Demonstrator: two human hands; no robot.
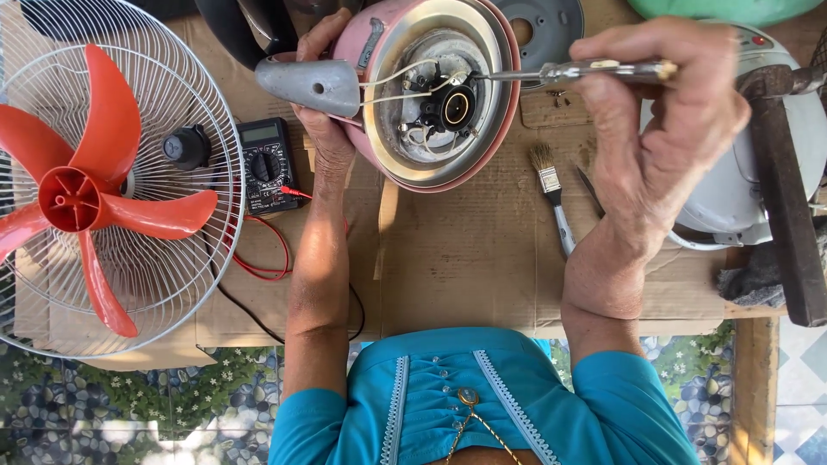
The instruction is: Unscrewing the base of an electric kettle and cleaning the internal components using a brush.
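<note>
My left hand (320,129) grips a pink electric kettle (435,90) by its body, next to its grey handle (312,84). The kettle is tipped so its open underside faces me, showing white wires and a round black connector (455,108). My right hand (668,112) holds a screwdriver (568,72) with a clear handle. Its tip touches the parts beside the black connector.
A red fan blade in a white wire grille (103,185) lies at left. A black multimeter (267,164) with red and black leads sits beside it. A small paintbrush (551,194), a hammer (784,189) and a white appliance (758,155) lie on cardboard (465,258) at right.
</note>
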